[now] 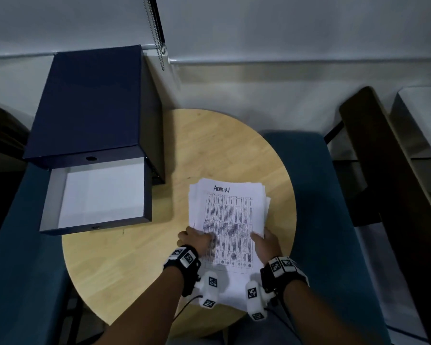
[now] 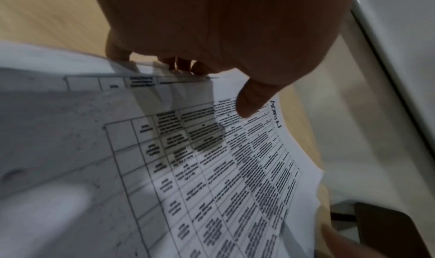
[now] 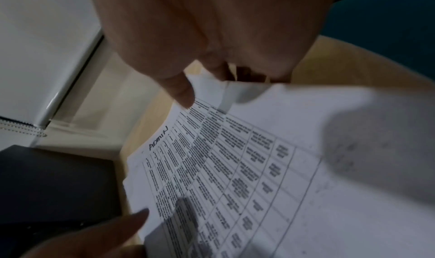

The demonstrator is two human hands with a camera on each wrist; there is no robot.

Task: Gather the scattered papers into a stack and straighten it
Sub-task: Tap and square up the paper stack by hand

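Observation:
A stack of white papers [image 1: 230, 220] lies on the round wooden table [image 1: 139, 265], near its right side; the top sheet has a printed grid and "ADMIN" handwritten at its far end. Its far edges are uneven, with sheets sticking out. My left hand [image 1: 197, 241] grips the stack's left edge, thumb on top and fingers under, as the left wrist view shows on the papers [image 2: 235, 169]. My right hand [image 1: 265, 241] grips the right edge the same way, thumb on the top sheet [image 3: 235, 169].
A dark blue file box [image 1: 90, 115] stands at the table's left with its white-lined drawer [image 1: 100, 195] pulled open. Teal chairs [image 1: 316, 195] flank the table. A bead chain [image 1: 157, 33] hangs by the wall. A dark wooden frame [image 1: 383, 170] stands to the right.

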